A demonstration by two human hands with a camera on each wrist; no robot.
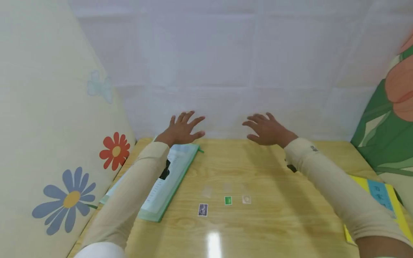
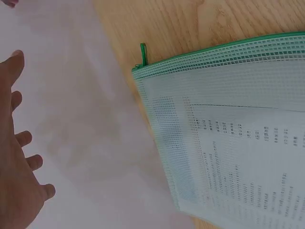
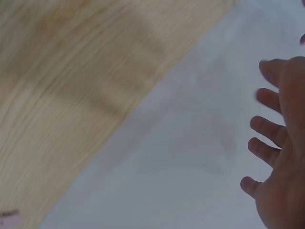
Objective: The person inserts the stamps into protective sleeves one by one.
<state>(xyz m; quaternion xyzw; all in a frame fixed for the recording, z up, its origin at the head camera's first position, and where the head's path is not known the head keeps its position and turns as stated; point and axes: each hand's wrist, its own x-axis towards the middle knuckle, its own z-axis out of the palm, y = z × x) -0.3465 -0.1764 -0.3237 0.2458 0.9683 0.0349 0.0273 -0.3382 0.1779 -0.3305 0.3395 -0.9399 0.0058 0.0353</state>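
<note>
Both hands are held up over the far part of the wooden table [image 1: 258, 222], fingers spread. My left hand [image 1: 183, 129] holds nothing and is nearest to a mesh zip pouch [image 2: 228, 109] with a green edge and printed paper inside. My right hand [image 1: 268, 130], likewise holding nothing, is raised in front of the white backdrop. Nearer the front lie small stamp-like pieces: a dark one [image 1: 203, 210], a green one [image 1: 228, 200] and a pale one [image 1: 246, 199]. Fainter, see-through bits [image 1: 207, 191] lie just behind them.
A yellow booklet [image 1: 398, 218] with a blue label lies at the right edge, partly under the right sleeve. White cloth [image 1: 206, 53] hangs behind the table. Flower-patterned panels stand at the left [image 1: 48, 125] and right [image 1: 374, 143].
</note>
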